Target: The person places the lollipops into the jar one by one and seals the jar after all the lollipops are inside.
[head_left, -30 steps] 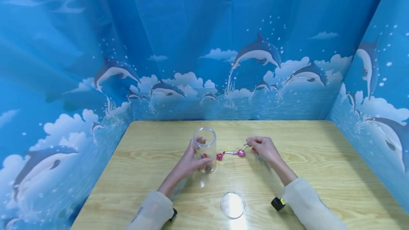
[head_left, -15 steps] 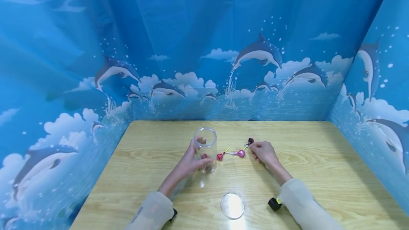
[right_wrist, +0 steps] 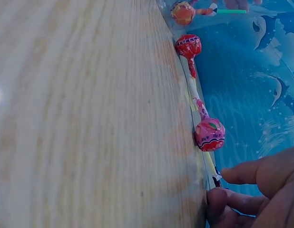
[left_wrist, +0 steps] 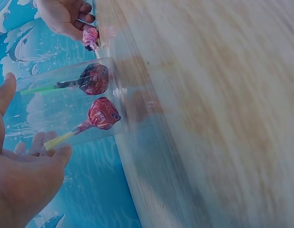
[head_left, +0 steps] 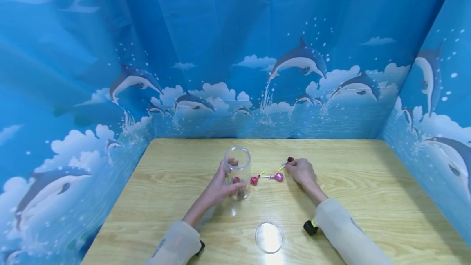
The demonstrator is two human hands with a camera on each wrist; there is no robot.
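Note:
My left hand (head_left: 220, 185) grips a clear cylindrical jar (head_left: 244, 171) that stands upright on the table with its top uncovered. Inside it are lollipops, among them a red one (left_wrist: 103, 114) with a yellow stick and a dark red one (left_wrist: 93, 79) with a green stick. To the jar's right lie a red lollipop (right_wrist: 189, 46) and a pink lollipop (right_wrist: 210, 135), end to end. My right hand (head_left: 302, 172) pinches a dark-wrapped lollipop (head_left: 290, 159) with a yellow stick between thumb and fingertips; the fingers partly cover it in the right wrist view.
A round transparent lid (head_left: 269, 237) lies flat nearer the front of the wooden table (head_left: 162, 199), with light glaring through it. A blue dolphin-print curtain (head_left: 206, 52) hangs behind and along both sides of the table.
My right hand first shifts down toward me, uncovering the dark lollipop's head, then moves slightly back up. That lollipop has shifted slightly. My left hand and the jar keep their place.

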